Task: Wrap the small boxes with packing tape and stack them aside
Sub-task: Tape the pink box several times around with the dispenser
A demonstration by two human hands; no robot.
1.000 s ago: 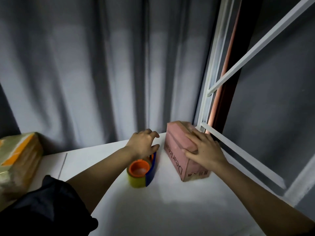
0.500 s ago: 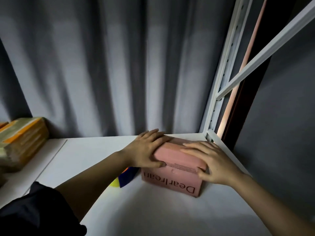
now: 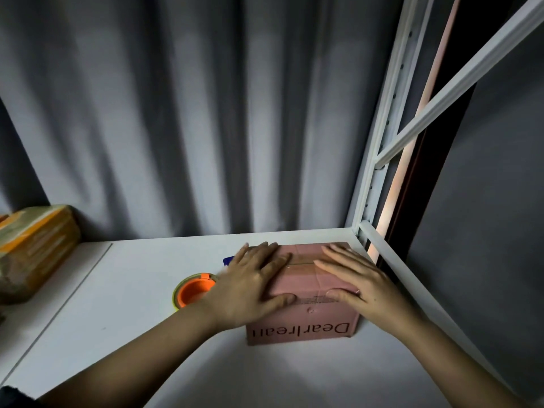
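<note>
Both hands lie flat, fingers straight, pressing a pink cardboard box (image 3: 306, 293) near the white shelf's (image 3: 132, 319) right edge.

Left hand (image 3: 250, 287) and right hand (image 3: 356, 281) cover its taped top; smoothing outward from the seam should bed the tape well. Just left of the box sits an orange-cored tape roll (image 3: 194, 293); a yellow wrapped parcel (image 3: 32, 248) sits far left.

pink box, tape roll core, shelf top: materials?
Pink box: looks like matte cardboard, with folded flap seams and glossy clear tape across the top.
Tape roll: smooth orange core, probably plastic, in a yellowish tape ring.
Shelf top: smooth white board, laminate or painted; cannot tell which.
</note>
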